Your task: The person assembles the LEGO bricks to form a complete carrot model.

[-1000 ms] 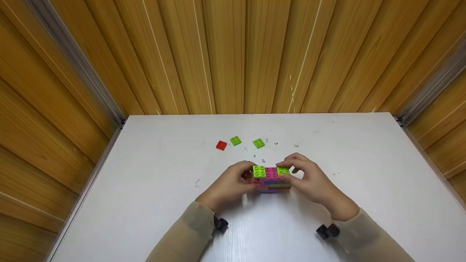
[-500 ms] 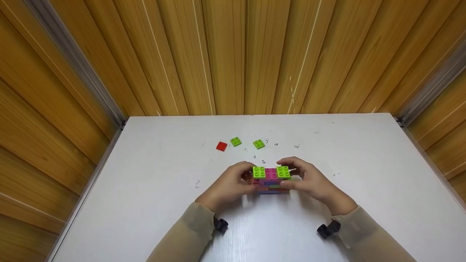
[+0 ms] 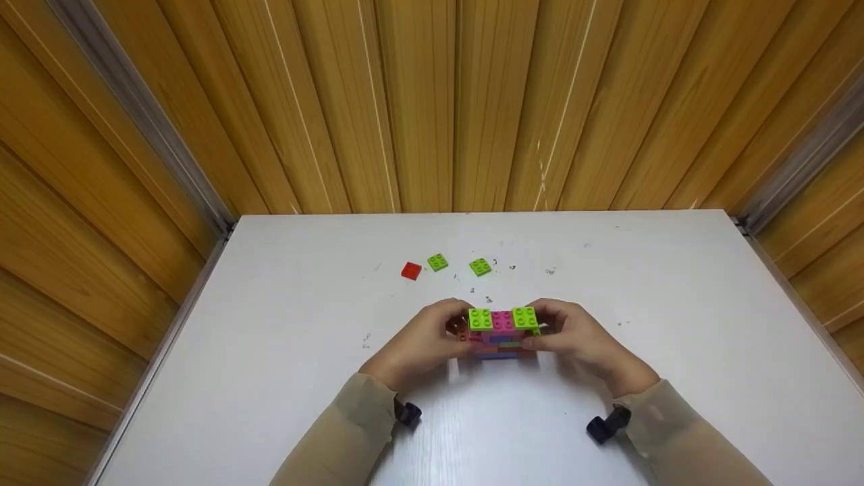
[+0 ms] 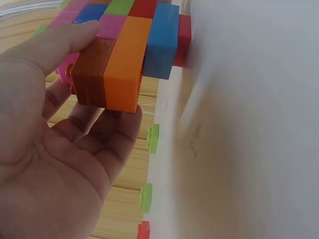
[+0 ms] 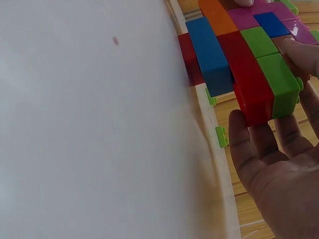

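Both hands hold a structure of stacked toy building bricks (image 3: 502, 321) above the middle of the table. My left hand (image 3: 420, 345) grips its left end, thumb on the near side and fingers behind. In the left wrist view that end shows a brown brick (image 4: 91, 74), an orange brick (image 4: 127, 64) and a blue brick (image 4: 162, 42). My right hand (image 3: 586, 345) grips the right end, where the right wrist view shows a red brick (image 5: 249, 79) and a green brick (image 5: 280, 84). Two light green bricks (image 3: 524, 317) top the structure, with pink between them.
Farther back on the white table (image 3: 304, 304) lie a red brick (image 3: 411, 271) and two loose green bricks (image 3: 437, 262). Small dark marks dot the surface near them. A wood-patterned panel wall (image 3: 432, 108) stands behind the table.
My right hand has let go of the right light green brick on top and shifted down to the structure's right end. The left hand keeps its hold, nearly still.
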`<act>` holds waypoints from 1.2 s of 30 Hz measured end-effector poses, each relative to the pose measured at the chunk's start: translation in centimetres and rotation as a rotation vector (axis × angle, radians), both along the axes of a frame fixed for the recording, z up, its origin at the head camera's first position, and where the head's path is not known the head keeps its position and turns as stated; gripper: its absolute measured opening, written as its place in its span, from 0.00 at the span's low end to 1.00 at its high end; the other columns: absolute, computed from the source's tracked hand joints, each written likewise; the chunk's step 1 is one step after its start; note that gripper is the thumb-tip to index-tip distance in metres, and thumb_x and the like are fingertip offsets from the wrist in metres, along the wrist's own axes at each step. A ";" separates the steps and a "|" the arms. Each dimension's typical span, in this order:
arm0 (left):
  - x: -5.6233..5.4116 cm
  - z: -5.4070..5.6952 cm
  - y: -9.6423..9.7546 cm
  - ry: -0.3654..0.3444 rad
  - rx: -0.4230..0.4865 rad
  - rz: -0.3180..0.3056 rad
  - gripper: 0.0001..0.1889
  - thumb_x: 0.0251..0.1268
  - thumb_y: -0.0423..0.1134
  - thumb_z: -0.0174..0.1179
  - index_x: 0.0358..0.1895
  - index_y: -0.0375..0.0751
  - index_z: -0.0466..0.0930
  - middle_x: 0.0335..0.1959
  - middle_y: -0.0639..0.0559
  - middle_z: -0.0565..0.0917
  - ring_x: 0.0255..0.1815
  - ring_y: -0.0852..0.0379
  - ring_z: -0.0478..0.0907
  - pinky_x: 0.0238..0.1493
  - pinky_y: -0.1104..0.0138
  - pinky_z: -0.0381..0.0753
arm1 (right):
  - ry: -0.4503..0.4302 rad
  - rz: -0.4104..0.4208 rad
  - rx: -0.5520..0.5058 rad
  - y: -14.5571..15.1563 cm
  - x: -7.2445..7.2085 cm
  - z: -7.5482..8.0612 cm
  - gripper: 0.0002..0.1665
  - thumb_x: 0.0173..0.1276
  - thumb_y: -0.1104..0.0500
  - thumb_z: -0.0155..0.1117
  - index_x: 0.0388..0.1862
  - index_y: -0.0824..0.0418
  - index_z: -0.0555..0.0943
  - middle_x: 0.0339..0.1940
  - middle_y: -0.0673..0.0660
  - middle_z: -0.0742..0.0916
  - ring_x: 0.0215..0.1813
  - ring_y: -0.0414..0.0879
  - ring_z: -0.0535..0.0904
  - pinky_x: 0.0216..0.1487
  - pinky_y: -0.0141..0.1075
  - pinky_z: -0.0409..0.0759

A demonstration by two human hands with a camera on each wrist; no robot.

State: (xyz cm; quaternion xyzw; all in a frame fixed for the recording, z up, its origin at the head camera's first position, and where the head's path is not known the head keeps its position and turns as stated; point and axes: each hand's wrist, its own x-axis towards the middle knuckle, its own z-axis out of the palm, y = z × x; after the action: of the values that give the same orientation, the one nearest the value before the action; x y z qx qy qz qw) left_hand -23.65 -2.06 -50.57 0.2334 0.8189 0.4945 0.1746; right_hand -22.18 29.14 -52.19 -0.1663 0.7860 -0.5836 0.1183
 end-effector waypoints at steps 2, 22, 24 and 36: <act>-0.2 0.3 -0.4 0.002 -0.006 -0.022 0.20 0.73 0.42 0.76 0.65 0.57 0.87 0.59 0.61 0.87 0.61 0.57 0.83 0.72 0.56 0.84 | -0.004 -0.003 -0.005 0.0 0.0 0.0 0.27 0.68 0.67 0.80 0.64 0.72 0.85 0.54 0.40 0.93 0.57 0.41 0.90 0.62 0.31 0.86; -6.7 0.0 -3.5 0.045 -0.073 0.455 0.23 0.84 0.39 0.65 0.77 0.43 0.79 0.78 0.42 0.76 0.66 0.46 0.80 0.73 0.53 0.85 | -0.037 -0.011 -0.011 -0.6 -0.2 0.1 0.29 0.66 0.65 0.84 0.65 0.68 0.87 0.56 0.48 0.94 0.59 0.42 0.89 0.65 0.30 0.84; -7.5 -0.4 -3.5 0.029 -0.114 0.508 0.24 0.84 0.39 0.67 0.77 0.43 0.78 0.80 0.42 0.75 0.70 0.45 0.80 0.79 0.52 0.83 | -0.037 -0.009 -0.019 -0.6 -0.2 0.1 0.29 0.66 0.65 0.83 0.65 0.69 0.86 0.56 0.47 0.94 0.58 0.42 0.89 0.65 0.30 0.85; -9.4 -0.9 -3.3 0.024 -0.315 0.603 0.28 0.77 0.42 0.75 0.75 0.41 0.81 0.73 0.42 0.81 0.69 0.44 0.83 0.78 0.53 0.84 | -0.024 -0.019 -0.015 -0.1 0.1 -0.1 0.30 0.65 0.66 0.83 0.66 0.69 0.87 0.54 0.45 0.94 0.57 0.42 0.89 0.64 0.30 0.84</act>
State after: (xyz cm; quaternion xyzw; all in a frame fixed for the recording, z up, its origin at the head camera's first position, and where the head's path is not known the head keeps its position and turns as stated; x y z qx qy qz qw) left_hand -33.07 -5.37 -51.47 -0.0433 0.9193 0.3886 0.0446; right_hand -22.08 29.07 -52.27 -0.1529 0.7816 -0.5926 0.1208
